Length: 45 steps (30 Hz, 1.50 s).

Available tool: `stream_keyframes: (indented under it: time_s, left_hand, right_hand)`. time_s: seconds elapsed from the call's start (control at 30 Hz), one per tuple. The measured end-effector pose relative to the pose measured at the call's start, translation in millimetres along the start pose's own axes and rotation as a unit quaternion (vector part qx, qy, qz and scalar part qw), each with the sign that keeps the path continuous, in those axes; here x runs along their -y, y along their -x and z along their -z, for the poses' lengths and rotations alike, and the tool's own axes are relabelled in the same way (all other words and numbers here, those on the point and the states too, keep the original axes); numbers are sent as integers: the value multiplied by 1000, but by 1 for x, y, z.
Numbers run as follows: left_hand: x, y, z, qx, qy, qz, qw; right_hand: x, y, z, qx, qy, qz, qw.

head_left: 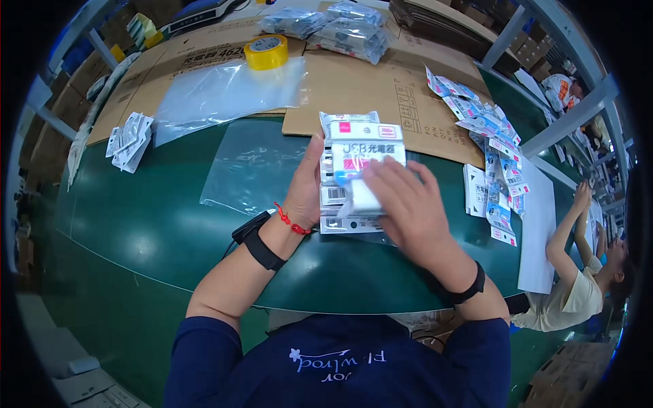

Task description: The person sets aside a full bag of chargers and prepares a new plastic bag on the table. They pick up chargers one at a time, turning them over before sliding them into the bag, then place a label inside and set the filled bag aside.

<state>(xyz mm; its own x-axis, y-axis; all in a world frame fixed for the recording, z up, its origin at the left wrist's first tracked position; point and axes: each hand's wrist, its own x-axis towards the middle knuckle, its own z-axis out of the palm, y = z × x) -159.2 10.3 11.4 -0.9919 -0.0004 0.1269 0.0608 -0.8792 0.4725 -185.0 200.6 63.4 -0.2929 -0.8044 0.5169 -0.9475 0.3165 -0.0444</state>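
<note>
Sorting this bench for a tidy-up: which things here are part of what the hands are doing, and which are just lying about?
In hand:
left hand
right hand
stack of white packets
clear bag, nearest the stack

Lying about:
yellow tape roll
cardboard sheets
loose packets at right
small packet pile at left
bagged bundles

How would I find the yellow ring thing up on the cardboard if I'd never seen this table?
Start at the green table and look to its far side, where flat brown cardboard sheets lie. On the cardboard, just past a clear plastic bag, sits the roll of yellow tape. It is the only round, bright yellow thing there; the things around it are flat or white packets.
</note>
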Motion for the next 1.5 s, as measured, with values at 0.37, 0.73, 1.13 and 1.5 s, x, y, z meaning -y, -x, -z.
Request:
stream_keyframes:
  time_s: [0.37, 0.73, 1.13, 1.5]
  left_hand:
    - [0, 3, -5, -56, -90, -36, 994]
    - [12, -3, -17, -32, -381, -174, 907]
    - [52, -18, 11, 61, -849, -159, 501]
    - [58, 18, -15, 94, -726, -266, 627]
  right_hand:
    - [4, 6, -21, -142, -250, -191, 939]
    - [-40, 12, 6, -122, -596, -422, 673]
    - [-101, 58, 36, 25, -481, -519, 706]
    - [-67, 49, 26, 320, -423, -339, 777]
